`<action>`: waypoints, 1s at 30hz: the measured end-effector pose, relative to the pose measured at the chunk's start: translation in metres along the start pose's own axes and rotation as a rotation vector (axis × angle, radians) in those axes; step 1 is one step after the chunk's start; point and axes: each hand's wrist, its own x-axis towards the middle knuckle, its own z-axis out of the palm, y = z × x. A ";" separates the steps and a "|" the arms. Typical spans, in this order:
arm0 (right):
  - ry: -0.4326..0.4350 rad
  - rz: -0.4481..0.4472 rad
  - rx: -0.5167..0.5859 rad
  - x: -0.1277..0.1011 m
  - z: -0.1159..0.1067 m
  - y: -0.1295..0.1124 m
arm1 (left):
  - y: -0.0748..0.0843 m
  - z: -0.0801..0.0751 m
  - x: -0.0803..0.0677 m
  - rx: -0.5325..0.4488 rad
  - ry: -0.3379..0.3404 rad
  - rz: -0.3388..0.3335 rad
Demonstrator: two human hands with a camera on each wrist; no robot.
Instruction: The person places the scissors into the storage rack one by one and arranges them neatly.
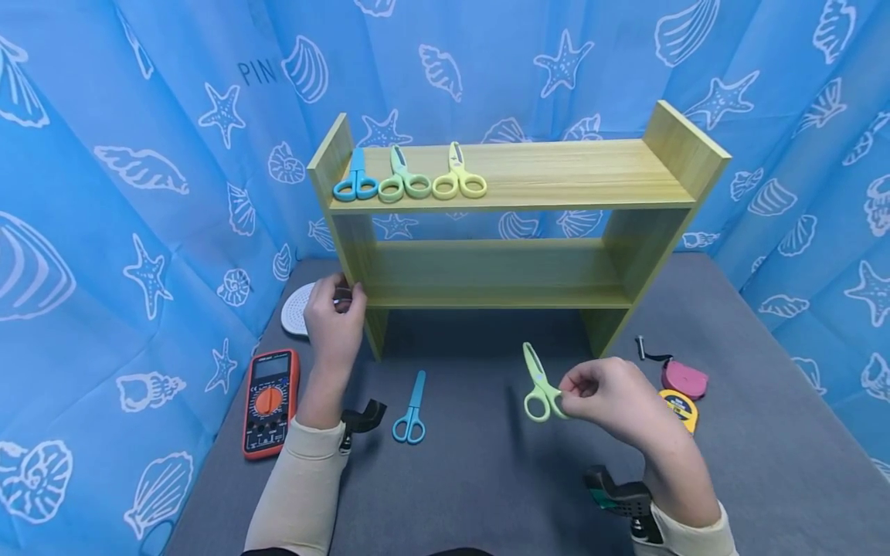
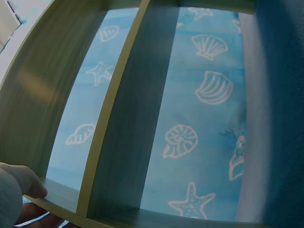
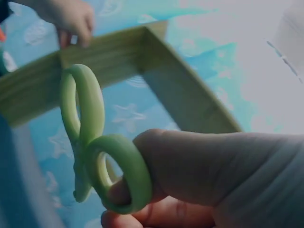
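Observation:
In the head view my right hand (image 1: 612,398) pinches light green scissors (image 1: 539,386) by one handle ring, blades pointing up and away, above the grey table. The right wrist view shows thumb and fingers on that green ring (image 3: 118,173). My left hand (image 1: 335,316) grips the left side panel of a wooden two-tier shelf (image 1: 501,297); in the left wrist view the thumb (image 2: 35,185) lies over the panel's edge, with fingers behind it. On the top board stand blue scissors (image 1: 356,185), green scissors (image 1: 404,185) and yellow scissors (image 1: 459,184), side by side at the left.
Blue scissors (image 1: 412,417) lie on the table between the hands. A red-cased multimeter (image 1: 271,405) and a white perforated round object (image 1: 296,310) are at the left. At the right are a pink tape measure (image 1: 684,379) and a yellow one (image 1: 681,409). A blue curtain (image 1: 487,69) hangs behind.

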 end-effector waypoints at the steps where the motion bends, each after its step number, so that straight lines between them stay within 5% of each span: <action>1: 0.013 0.007 -0.006 -0.002 -0.005 0.000 | 0.000 0.000 0.000 0.001 0.000 0.000; 11: 0.135 0.080 -0.038 -0.032 -0.052 0.002 | 0.001 -0.002 -0.001 -0.002 -0.004 0.002; 18: 0.303 -0.017 -0.010 -0.044 -0.087 0.001 | 0.001 -0.002 -0.001 -0.013 -0.007 -0.002; 30: 0.443 -0.037 0.067 -0.022 -0.140 -0.039 | -0.001 -0.001 0.000 -0.019 -0.006 0.005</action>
